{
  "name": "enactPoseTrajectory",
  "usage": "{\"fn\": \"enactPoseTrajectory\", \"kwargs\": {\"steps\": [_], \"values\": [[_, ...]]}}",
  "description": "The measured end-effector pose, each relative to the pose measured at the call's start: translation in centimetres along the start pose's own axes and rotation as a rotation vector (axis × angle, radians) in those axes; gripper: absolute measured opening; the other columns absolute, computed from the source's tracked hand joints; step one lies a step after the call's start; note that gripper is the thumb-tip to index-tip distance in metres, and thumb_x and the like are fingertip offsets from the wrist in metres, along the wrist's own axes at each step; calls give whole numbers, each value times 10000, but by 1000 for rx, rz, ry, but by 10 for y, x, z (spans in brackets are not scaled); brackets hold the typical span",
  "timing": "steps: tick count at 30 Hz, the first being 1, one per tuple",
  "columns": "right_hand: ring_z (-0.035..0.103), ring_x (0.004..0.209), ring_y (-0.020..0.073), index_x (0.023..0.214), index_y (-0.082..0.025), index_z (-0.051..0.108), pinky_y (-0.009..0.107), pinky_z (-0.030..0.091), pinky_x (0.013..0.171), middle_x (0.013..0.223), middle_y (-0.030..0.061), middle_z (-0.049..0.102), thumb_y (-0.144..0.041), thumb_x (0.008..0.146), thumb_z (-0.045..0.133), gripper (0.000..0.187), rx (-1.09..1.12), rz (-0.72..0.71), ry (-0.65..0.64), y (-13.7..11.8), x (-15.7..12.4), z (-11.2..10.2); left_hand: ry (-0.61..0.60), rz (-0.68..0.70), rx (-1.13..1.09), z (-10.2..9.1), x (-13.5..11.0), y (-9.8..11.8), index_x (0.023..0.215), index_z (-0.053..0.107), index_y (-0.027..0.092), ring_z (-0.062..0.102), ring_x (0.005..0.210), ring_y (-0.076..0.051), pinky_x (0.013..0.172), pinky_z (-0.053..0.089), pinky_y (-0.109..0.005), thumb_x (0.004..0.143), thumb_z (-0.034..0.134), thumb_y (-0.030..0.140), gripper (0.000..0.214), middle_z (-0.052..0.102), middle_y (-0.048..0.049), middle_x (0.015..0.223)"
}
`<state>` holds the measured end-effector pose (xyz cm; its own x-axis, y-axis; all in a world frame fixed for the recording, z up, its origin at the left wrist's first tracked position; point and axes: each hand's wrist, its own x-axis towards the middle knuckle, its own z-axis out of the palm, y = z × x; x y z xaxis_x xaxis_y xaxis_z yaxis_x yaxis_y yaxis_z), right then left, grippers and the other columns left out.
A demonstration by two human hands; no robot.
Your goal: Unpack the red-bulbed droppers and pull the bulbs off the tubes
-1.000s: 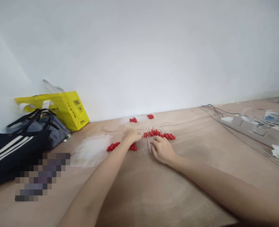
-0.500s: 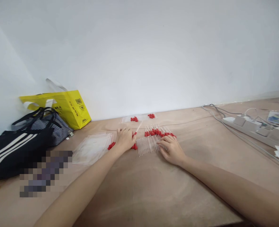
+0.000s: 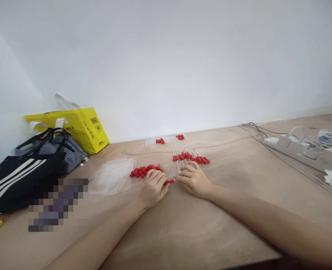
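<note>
The left hand (image 3: 153,187) lies on the table (image 3: 182,232) with its fingers curled, pinching a red cap (image 3: 170,182) at their tips. The right hand (image 3: 195,180) meets it from the other side. Its bent fingertips rest on the near ends of a row of clear tubes (image 3: 173,168), but whether they close on one tube cannot be told. The cap sits low on the wood, right between the two hands.

Just behind the left hand is a heap of loose red caps (image 3: 143,171). Behind the right hand lies a row of capped tubes (image 3: 190,157). Flat plastic bags (image 3: 111,176) lie to the left of the heap, near it but apart.

A striped bag (image 3: 22,176) and a yellow bag (image 3: 75,127) crowd the far left, against the wall (image 3: 166,67). A power strip (image 3: 301,152) with its cables lies well off to the right. The wood between the hands and the near edge of the table is bare, and so is the stretch from the capped tubes to the cables.
</note>
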<state>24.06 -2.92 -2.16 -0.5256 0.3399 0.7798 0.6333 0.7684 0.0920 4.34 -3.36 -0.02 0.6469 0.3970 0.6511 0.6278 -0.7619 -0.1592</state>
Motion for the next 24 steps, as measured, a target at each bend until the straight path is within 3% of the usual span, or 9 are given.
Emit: {"fn": "enactPoseTrajectory", "kwargs": {"steps": [7,14,24], "values": [[503,789,130,866,-195,611,334,301,863,687,16,604,-113,823,400,230,-15,-3,-4,5,-1,4,13,-19,-44,13,3,-1,943,574,169,524,957,-189,898,334,-388,817,449,205,181,642,-44,974],[503,782,145,830,-199,623,359,294,880,635,10,602,-242,821,478,151,-56,19,-4,5,0,4,-3,-32,-82,17,3,-1,911,593,169,531,1012,-188,951,294,-427,836,413,168,194,649,-37,991],[523,866,158,812,-221,619,420,219,953,599,-23,624,-189,813,465,157,-50,-22,79,5,-3,0,-23,-15,-27,8,4,4,926,590,191,519,1038,-202,979,217,-469,828,408,146,211,645,-11,1009]]}}
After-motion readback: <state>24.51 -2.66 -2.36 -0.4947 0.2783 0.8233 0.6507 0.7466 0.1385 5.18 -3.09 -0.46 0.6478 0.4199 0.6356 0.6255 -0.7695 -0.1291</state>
